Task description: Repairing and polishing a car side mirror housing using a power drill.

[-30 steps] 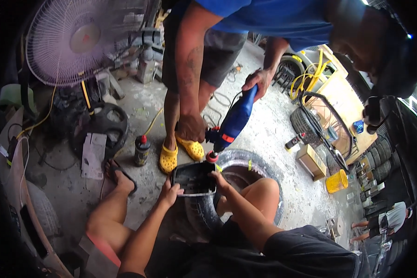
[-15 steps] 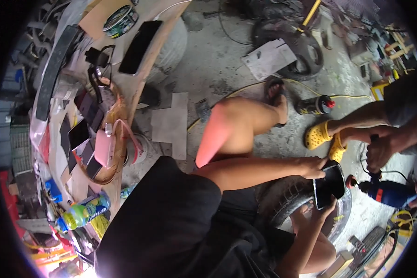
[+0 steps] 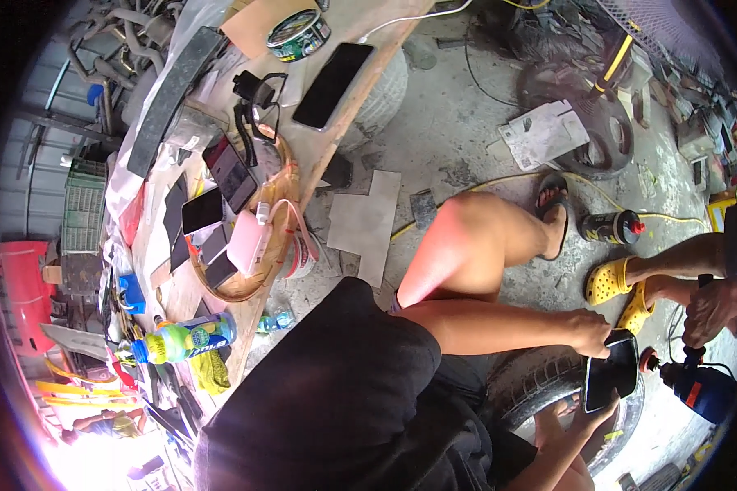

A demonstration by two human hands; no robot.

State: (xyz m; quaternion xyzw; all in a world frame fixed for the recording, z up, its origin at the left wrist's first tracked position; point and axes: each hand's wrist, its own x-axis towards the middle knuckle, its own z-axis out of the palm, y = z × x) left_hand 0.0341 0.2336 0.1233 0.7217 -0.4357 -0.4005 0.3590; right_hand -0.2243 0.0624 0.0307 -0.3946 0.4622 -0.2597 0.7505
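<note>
A black-screened smartphone [image 3: 612, 372] is held between my two hands above a tyre lying on the floor. My left hand [image 3: 595, 332] grips its upper left corner, with the arm stretched out across my raised leg. My right hand [image 3: 595, 419] is closed around the lower end, the thumb along the edge. Beneath the phone, the tyre [image 3: 526, 389] is partly hidden by my arms. Just right of the phone, a co-worker's hand [image 3: 708, 311] is on a dark blue power tool [image 3: 707, 391] with a round red-edged head [image 3: 649, 360].
On the wooden table [image 3: 368, 82] at left lie another phone [image 3: 333, 86], a round tin [image 3: 297, 34], a basket [image 3: 282, 245] with a pink case [image 3: 248, 243], and a drink bottle [image 3: 190, 335]. Cardboard [image 3: 368, 221], a black bottle [image 3: 610, 227] and a yellow cable [image 3: 594, 188] are on the floor.
My view has turned, so the whole scene sits farther right and lower. Both hands keep their hold on the smartphone, and the co-worker's tool stays close to it.
</note>
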